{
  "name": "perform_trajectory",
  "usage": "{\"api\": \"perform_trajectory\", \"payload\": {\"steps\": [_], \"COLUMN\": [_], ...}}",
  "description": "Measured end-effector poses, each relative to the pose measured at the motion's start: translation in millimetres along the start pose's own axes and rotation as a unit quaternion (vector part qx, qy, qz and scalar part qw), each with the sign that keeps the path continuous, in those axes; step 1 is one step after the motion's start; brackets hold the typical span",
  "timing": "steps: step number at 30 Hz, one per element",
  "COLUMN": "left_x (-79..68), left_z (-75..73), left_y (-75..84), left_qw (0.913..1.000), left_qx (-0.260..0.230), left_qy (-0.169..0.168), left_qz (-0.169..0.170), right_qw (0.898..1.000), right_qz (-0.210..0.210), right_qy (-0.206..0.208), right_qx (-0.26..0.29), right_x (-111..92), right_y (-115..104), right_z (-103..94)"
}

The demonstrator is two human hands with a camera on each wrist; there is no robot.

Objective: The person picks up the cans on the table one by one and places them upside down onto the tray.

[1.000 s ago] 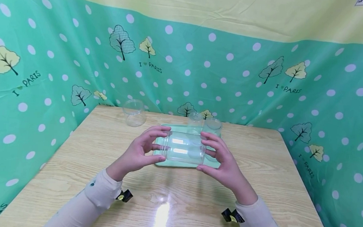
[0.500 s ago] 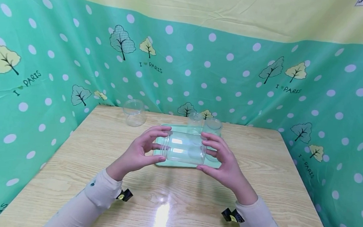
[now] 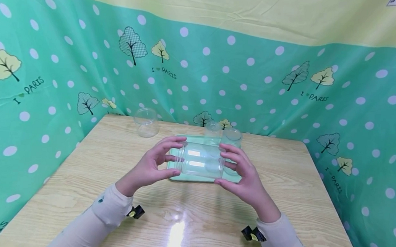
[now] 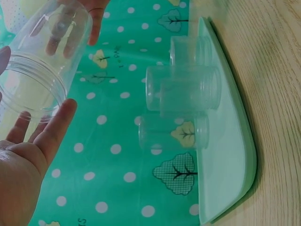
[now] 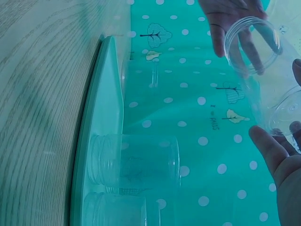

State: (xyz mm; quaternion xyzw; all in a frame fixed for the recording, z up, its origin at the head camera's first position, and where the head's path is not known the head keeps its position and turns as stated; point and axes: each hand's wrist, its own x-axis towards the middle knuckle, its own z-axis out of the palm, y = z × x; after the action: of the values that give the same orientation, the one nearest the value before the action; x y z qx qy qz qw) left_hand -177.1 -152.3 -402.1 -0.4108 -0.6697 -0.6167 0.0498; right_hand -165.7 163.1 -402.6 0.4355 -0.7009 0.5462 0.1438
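A clear plastic jar (image 3: pixel 203 160) lies sideways in the air between my two hands, over the green tray (image 3: pixel 180 179). My left hand (image 3: pixel 155 162) holds its threaded mouth end, thumb below and fingers above. At the base end, my right hand (image 3: pixel 241 172) grips it the same way. The left wrist view shows the jar's ridged rim (image 4: pixel 35 80) near the left fingertips. Several more clear jars (image 4: pixel 183 87) stand on the tray, threaded ends down. In the head view, the held jar partly covers them.
Another clear jar (image 3: pixel 146 123) stands at the back left of the wooden table (image 3: pixel 112 171), off the tray. A green dotted curtain (image 3: pixel 205 70) hangs round the back and both sides.
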Motion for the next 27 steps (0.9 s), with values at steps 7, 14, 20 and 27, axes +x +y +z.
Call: {"api": "perform_trajectory", "payload": {"steps": [7,14,20,27], "left_x": [0.4,0.8,0.8,1.0], "left_z": [-0.7,-1.8,-3.3,-2.8], "left_y": [-0.4,-2.4,-2.5,-5.5], "left_qw": [1.0000,0.9998,1.0000,0.9994], "left_qx": [0.000,0.000,0.008,0.003], "left_qy": [-0.002,-0.005,0.000,-0.010], "left_qz": [0.008,0.019,0.006,0.032], "right_qw": [1.000,1.000,1.000,1.000], "right_qz": [-0.001,0.000,0.006,0.013], "right_qy": [0.000,-0.004,0.001,0.018], "right_qx": [-0.004,-0.007,-0.011,-0.012], "right_x": [0,1,1,1], "right_y": [1,2,2,0], "right_z": [-1.0,-4.0,-11.9,-22.2]}}
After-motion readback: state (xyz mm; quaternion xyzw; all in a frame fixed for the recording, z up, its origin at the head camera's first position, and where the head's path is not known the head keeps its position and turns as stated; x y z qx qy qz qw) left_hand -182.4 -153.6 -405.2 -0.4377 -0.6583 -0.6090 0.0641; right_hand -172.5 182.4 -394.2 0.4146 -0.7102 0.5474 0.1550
